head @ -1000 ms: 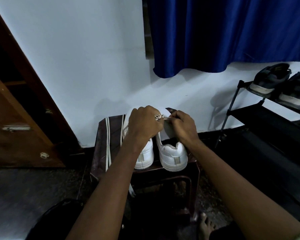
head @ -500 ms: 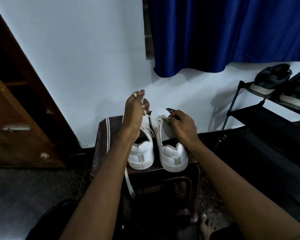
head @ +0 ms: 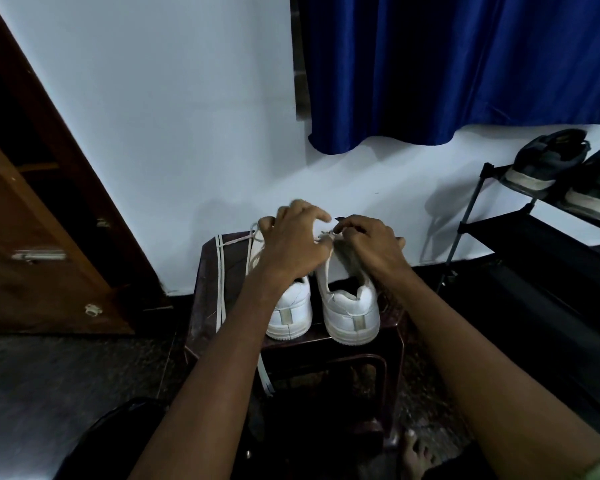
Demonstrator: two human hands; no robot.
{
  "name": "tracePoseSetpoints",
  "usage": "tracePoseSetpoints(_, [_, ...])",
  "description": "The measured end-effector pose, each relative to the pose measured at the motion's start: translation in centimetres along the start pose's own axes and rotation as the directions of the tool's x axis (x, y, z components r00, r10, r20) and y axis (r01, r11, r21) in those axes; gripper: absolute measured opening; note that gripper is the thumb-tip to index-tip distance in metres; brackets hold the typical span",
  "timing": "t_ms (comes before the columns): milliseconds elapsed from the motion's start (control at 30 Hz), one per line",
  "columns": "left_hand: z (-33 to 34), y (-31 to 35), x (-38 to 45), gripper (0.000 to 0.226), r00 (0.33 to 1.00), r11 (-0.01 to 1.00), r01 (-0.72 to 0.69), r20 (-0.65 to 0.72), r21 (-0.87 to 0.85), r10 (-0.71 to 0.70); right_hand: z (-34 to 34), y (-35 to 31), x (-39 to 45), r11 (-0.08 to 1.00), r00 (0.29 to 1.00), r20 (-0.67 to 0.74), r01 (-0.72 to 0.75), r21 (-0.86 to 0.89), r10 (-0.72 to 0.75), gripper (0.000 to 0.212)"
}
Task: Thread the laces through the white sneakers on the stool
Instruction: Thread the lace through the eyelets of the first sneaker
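Here, the lie of things as you had them
Sneakers: the pair (head: 323, 306) stood side by side on the stool (head: 208, 271), heels toward you, long axes running away from your fingers
Left hand (head: 291, 244): fingers curled over the gap between the shoes, seemingly nipping the lace (head: 253, 251)
Right hand (head: 368, 244): fingertips pinched at the same lace, just beside your left thumb
Eyelets: hidden beneath both hands
Spare lace (head: 220, 282): lay well left of your fingers, lengthwise
Nearer hand: right, I judged

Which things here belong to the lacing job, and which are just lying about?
Job: white sneakers, lace, spare lace, stool, left hand, right hand.
Lying about: dark shoes, rack, curtain, door.
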State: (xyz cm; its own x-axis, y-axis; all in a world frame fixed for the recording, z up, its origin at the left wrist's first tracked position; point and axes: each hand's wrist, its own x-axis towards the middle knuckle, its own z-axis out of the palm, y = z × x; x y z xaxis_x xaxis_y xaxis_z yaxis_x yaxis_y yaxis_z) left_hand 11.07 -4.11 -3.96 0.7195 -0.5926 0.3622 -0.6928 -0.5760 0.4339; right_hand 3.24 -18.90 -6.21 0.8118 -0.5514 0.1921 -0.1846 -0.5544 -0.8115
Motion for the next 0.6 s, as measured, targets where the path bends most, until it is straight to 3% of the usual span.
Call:
tracePoseSetpoints(67, [0.4,0.4,-0.2,0.042,0.994,0.999,0.042,0.096,0.034,-0.046,0.0,-0.3,0.3,1.000,0.997,0.073,0.006,-0.010,-0.005,0.034])
tracePoseSetpoints(167, [0.8,0.2,-0.2,0.047,0.990,0.991,0.013,0.136,0.131,-0.031,0.2,-0.6,0.7,0.996,0.988,0.150,0.043,-0.077,-0.031,0.037])
tracePoseSetpoints(300, [0.4,0.6,-0.4,0.076,0.969,0.995,0.028,0.242,0.101,-0.052,-0.5,-0.5,1.7,0.992,0.952,0.306,0.058,-0.112,-0.021,0.046])
tracePoseSetpoints(400, [0.4,1.5,-0.7,0.063,0.992,0.996,0.048,0.108,0.077,-0.057,-1.0,0.3,2.2,1.000,0.956,0.292,0.027,-0.013,-0.022,0.028])
tracePoseSetpoints(467, [0.6,1.5,-0.7,0.054,0.996,0.995,0.079,0.039,0.065,-0.082,-1.4,0.8,2.4,0.996,0.959,0.283,-0.021,0.081,-0.002,0.031])
tracePoseSetpoints(600, [0.9,0.8,-0.4,0.036,0.989,0.989,0.141,0.043,0.047,-0.143,-1.9,1.4,2.5,0.941,0.937,0.342,-0.176,0.288,0.071,0.042])
